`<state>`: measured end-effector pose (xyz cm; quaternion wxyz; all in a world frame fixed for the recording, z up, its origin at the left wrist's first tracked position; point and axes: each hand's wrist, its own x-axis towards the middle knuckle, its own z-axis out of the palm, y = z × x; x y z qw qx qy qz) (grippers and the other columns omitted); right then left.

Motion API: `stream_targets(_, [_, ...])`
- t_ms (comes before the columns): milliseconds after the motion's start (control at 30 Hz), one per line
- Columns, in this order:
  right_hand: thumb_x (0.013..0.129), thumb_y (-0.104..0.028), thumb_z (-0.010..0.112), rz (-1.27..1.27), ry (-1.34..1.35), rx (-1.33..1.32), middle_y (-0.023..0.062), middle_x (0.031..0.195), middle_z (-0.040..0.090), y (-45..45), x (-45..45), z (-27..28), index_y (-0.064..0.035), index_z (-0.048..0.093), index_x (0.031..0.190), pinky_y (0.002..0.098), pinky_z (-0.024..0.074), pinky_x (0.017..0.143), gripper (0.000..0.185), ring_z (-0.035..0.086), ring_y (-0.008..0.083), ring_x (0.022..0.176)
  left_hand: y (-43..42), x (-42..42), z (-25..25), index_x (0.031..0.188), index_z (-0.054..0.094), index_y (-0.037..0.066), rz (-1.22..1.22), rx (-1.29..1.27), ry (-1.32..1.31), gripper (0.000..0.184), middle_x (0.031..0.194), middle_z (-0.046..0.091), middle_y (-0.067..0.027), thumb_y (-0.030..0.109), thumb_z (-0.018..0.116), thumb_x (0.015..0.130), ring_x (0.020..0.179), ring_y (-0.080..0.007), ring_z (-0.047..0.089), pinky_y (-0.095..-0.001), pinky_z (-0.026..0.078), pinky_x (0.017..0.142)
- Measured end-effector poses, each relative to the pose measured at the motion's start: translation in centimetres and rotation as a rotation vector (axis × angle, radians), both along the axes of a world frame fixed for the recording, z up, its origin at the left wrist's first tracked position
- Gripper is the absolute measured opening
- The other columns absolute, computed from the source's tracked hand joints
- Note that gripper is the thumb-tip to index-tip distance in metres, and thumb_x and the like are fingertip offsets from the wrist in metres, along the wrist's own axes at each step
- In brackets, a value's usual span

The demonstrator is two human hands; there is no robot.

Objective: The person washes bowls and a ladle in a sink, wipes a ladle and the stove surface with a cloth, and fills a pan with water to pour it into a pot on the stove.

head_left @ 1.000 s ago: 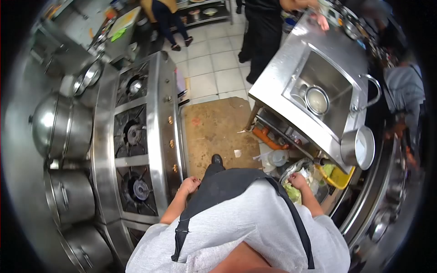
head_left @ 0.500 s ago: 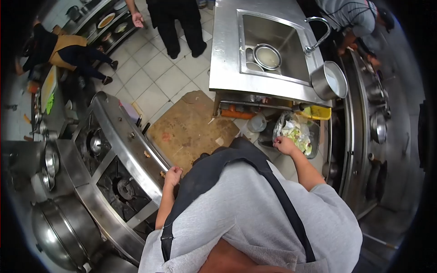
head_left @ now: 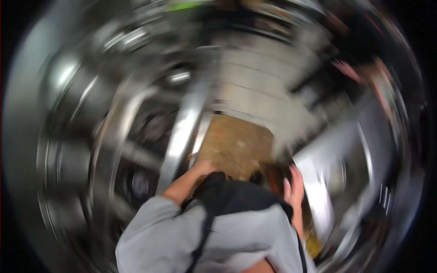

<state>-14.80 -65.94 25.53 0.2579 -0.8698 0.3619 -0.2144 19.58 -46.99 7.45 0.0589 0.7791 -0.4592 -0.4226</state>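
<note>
The whole view is smeared by motion. My left hand [head_left: 206, 168] is beside the black apron [head_left: 241, 198], close to the front edge of the stove [head_left: 178, 141]; its fingers are too blurred to read. On the other side, my right hand [head_left: 294, 184] is raised with thumb and fingers apart and nothing between them. It is near the corner of the steel sink counter [head_left: 314, 182]. Between the hands and ahead lies a brown mat [head_left: 236, 141] on the floor, with a dark shoe [head_left: 256, 177] at its near edge.
Large steel pots [head_left: 68, 164] stand left of the stove. Pale floor tiles [head_left: 259, 86] stretch ahead. A person in dark clothes [head_left: 359, 41] is at the upper right, one hand [head_left: 347, 70] extended. Something yellow [head_left: 313, 245] shows low on the right.
The view has swung round toward the stove, so the sink counter now sits lower right. My right hand has left the area by the bin of scraps, and its fingers have spread.
</note>
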Motion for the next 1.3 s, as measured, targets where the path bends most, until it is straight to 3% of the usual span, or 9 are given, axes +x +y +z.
stream_targets(200, [0.097,-0.022,0.05,0.553,0.04,0.064,0.0228,0.139,0.047,-8.6,5.1,-4.7,0.0015,0.044,0.138,0.0433,0.0337,0.107,0.048,0.044,0.0386,0.129,7.3,-5.0,1.0,0.094,0.069,0.005,0.651,-0.046,-0.164,0.036,0.095,0.069,-0.0197,0.037,0.056,0.083,0.089,-0.0397,0.064,-0.0511,0.05,0.078])
stream_targets(467, [0.095,-0.03,0.054,0.503,0.143,0.248,0.0195,0.118,0.061,-14.0,11.5,-3.7,-0.0059,0.052,0.13,0.0416,0.0442,0.094,0.043,0.059,0.0361,0.11,19.8,-22.9,3.9,0.101,0.072,0.006,1.238,0.372,-0.057,0.039,0.105,0.068,-0.0205,0.037,0.059,0.081,0.097,-0.0375,0.065,-0.048,0.051,0.082])
stream_targets(533, [0.094,-0.031,0.055,0.501,0.16,0.206,0.0189,0.114,0.063,-16.1,13.6,-2.9,-0.0071,0.054,0.128,0.0419,0.0452,0.092,0.042,0.06,0.0361,0.107,25.1,-27.5,-5.5,0.102,0.072,0.006,1.362,0.536,0.166,0.038,0.104,0.068,-0.0201,0.031,0.065,0.075,0.097,-0.0379,0.065,-0.0485,0.051,0.08])
stream_targets(633, [0.093,-0.034,0.057,0.508,0.225,0.164,0.0179,0.109,0.065,-17.2,15.3,-2.5,-0.0089,0.057,0.124,0.0423,0.0467,0.089,0.04,0.062,0.0362,0.103,25.8,-31.4,-3.2,0.102,0.074,0.008,1.438,0.372,0.003,0.034,0.104,0.07,-0.0177,0.028,0.065,0.076,0.098,-0.031,0.068,-0.0442,0.053,0.08])
stream_targets(900, [0.09,-0.042,0.061,0.616,0.577,0.071,0.0154,0.093,0.071,-13.1,7.4,-8.2,-0.0137,0.065,0.113,0.0434,0.0507,0.08,0.037,0.067,0.0363,0.091,23.4,-18.2,-7.3,0.1,0.072,0.008,1.153,0.182,-0.008,0.036,0.099,0.069,-0.0196,0.029,0.068,0.072,0.09,-0.036,0.067,-0.0481,0.052,0.075])
stream_targets(1033, [0.094,-0.027,0.057,0.453,0.276,0.1,0.0231,0.117,0.065,-8.4,8.8,-3.6,0.0028,0.061,0.121,0.0443,0.0482,0.094,0.041,0.063,0.0383,0.106,20.9,-12.7,-2.1,0.09,0.071,0.008,1.111,-0.018,-0.133,0.026,0.094,0.069,-0.0188,0.03,0.065,0.077,0.083,-0.035,0.066,-0.0473,0.052,0.072])
stream_targets(1167, [0.091,-0.03,0.061,0.474,0.103,-0.227,0.0194,0.132,0.056,-10.8,8.5,-4.1,-0.0038,0.056,0.129,0.0429,0.0385,0.107,0.047,0.05,0.0358,0.125,18.5,-9.2,-0.1,0.104,0.065,0.004,1.106,-0.052,0.219,0.031,0.087,0.071,-0.0105,0.031,0.064,0.089,0.08,-0.0212,0.066,-0.0355,0.052,0.07])
stream_targets(1233, [0.092,-0.036,0.058,0.387,0.097,-0.189,0.0176,0.139,0.05,-10.3,6.7,-3.7,-0.0054,0.052,0.133,0.0456,0.0307,0.112,0.052,0.041,0.0358,0.134,21.1,-8.6,-7.1,0.105,0.062,-0.003,0.87,-0.236,0.182,0.026,0.089,0.069,-0.01,0.017,0.067,0.089,0.078,-0.0154,0.064,-0.0284,0.052,0.072])
stream_targets(1300, [0.093,-0.043,0.052,0.298,0.164,-0.121,0.0154,0.147,0.041,-9.8,5.1,-3.8,-0.0093,0.046,0.14,0.0464,0.0221,0.117,0.058,0.031,0.0341,0.141,17.5,-9.2,-0.1,0.104,0.062,-0.003,0.739,-0.141,0.271,0.025,0.09,0.066,-0.0051,0.017,0.067,0.09,0.082,-0.0141,0.06,-0.0282,0.049,0.075])
